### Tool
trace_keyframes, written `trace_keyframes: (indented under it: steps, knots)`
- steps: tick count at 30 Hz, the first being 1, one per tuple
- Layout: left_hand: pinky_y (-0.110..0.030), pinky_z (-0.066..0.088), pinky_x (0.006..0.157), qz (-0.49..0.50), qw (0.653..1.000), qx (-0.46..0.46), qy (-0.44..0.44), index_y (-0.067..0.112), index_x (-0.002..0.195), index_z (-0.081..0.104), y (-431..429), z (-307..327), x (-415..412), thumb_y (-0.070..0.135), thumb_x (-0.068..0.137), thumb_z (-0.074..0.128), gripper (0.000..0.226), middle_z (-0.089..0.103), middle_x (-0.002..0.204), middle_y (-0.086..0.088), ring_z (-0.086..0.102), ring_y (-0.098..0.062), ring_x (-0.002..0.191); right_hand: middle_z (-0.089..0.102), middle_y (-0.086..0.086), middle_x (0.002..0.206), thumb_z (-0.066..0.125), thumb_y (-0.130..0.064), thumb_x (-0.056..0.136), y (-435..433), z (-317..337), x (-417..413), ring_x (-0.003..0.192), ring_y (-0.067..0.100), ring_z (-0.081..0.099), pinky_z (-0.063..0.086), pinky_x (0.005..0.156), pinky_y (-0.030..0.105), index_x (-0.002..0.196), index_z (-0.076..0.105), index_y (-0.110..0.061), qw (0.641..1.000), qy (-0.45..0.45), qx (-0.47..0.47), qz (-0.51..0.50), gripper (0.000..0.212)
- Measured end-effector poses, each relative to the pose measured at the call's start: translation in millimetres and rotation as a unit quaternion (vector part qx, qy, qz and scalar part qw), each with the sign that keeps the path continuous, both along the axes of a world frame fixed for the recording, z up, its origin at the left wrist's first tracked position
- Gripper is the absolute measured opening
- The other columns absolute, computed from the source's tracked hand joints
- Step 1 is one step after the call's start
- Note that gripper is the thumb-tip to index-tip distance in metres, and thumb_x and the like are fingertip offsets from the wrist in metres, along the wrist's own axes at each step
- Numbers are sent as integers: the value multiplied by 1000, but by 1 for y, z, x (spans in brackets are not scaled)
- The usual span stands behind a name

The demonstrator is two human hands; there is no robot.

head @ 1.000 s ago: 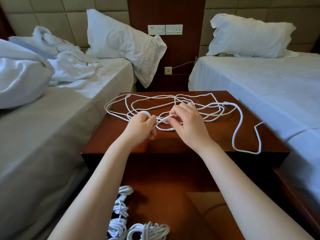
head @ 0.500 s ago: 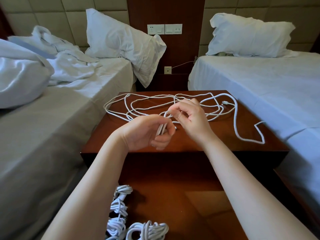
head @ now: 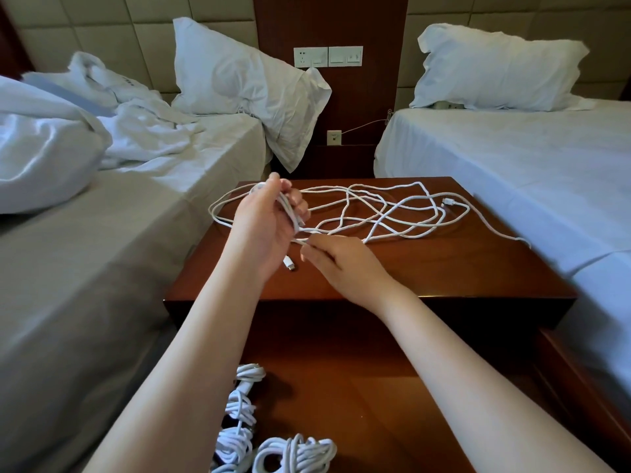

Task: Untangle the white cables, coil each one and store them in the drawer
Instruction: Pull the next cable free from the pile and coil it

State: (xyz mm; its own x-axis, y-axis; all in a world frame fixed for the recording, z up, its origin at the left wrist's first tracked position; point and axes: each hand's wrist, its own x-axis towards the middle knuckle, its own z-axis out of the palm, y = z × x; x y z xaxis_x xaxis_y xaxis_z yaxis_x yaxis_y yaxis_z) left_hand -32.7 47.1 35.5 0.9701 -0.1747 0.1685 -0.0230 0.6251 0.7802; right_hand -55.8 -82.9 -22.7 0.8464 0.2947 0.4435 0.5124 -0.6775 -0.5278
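Observation:
A loose tangle of white cable (head: 386,213) lies across the top of a brown nightstand (head: 444,268). My left hand (head: 264,227) is raised, palm toward me, with a few turns of the cable wound round its fingers. A plug end (head: 289,264) dangles below it. My right hand (head: 336,259) pinches the strand just right of the left hand, low over the wood. The open drawer (head: 341,387) below holds several coiled white cables (head: 273,448) at its front left.
A bed with rumpled white bedding (head: 68,148) flanks the nightstand on the left, and a made bed (head: 512,158) stands on the right. The cable's far end (head: 519,238) trails toward the right bed. Wall sockets (head: 327,57) sit behind.
My left hand has lifted and turned palm toward me with cable loops round its fingers. My right hand dropped lower and now feeds the strand. The tangle has shifted on the wood.

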Motion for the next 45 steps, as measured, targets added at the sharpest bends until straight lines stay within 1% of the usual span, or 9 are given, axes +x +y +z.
trace_keyframes:
  steps: [8,14,17,22,25,32,36,39,45]
  knots:
    - [-38,54,83,272,906,314,-77,24,52,63,24,-22,10,23,100,42,53,68,58,4,70,-19,73,45,-15,63,67,-32,89,-29,6,3,67,3,44,32,63,21,67,53,-21,994,-41,59,-84,28]
    - [-20,50,65,210,799,546,-139,11,63,55,4,-26,4,22,101,41,42,64,55,0,64,-12,56,46,-19,76,62,-24,90,-28,19,6,81,5,44,35,72,17,78,56,-21,980,-136,120,-84,14]
    - [-20,48,53,134,796,574,-135,4,66,50,-3,-22,-2,22,101,38,42,56,46,1,55,-8,41,47,-18,83,63,-28,91,-24,29,3,89,12,47,37,75,13,82,60,-22,974,-145,153,-77,11]
    - [-23,27,42,-119,907,401,-46,10,65,47,-8,-19,-12,44,101,29,53,33,40,2,29,-12,36,51,-10,84,62,-33,91,-27,37,0,91,20,51,44,77,28,84,63,-19,972,-123,189,-72,16]
    - [-21,23,40,-247,907,338,-43,12,63,46,-11,-17,-16,63,88,36,58,26,41,3,21,-10,37,52,-2,84,58,-38,90,-31,39,-1,90,24,52,44,76,32,83,61,-24,968,-109,217,-67,16]
    - [-22,29,43,-369,904,200,-79,10,67,49,-5,-3,-22,26,88,35,30,33,45,5,27,-7,38,56,-10,80,48,-27,98,-24,34,-2,79,6,54,41,74,18,82,63,-22,962,-38,270,20,23]
    - [-22,34,47,-397,904,108,-115,10,72,54,0,2,-18,31,88,42,28,41,49,6,36,-5,41,49,0,69,43,-18,103,-23,32,-5,65,3,44,38,64,19,83,63,-8,945,48,321,41,30]
    - [-23,39,51,-372,922,20,-105,6,79,56,-1,2,-15,28,91,40,29,42,54,3,40,-8,46,42,0,59,45,-10,101,-22,26,-6,54,5,35,32,55,19,72,67,-26,948,112,296,45,40]
    - [-21,37,60,-125,991,-41,-36,13,77,44,-2,-2,-7,29,98,34,28,39,57,5,39,-8,52,51,-15,56,52,-20,98,-2,17,-4,57,1,45,33,59,20,78,61,-28,990,82,114,28,24]
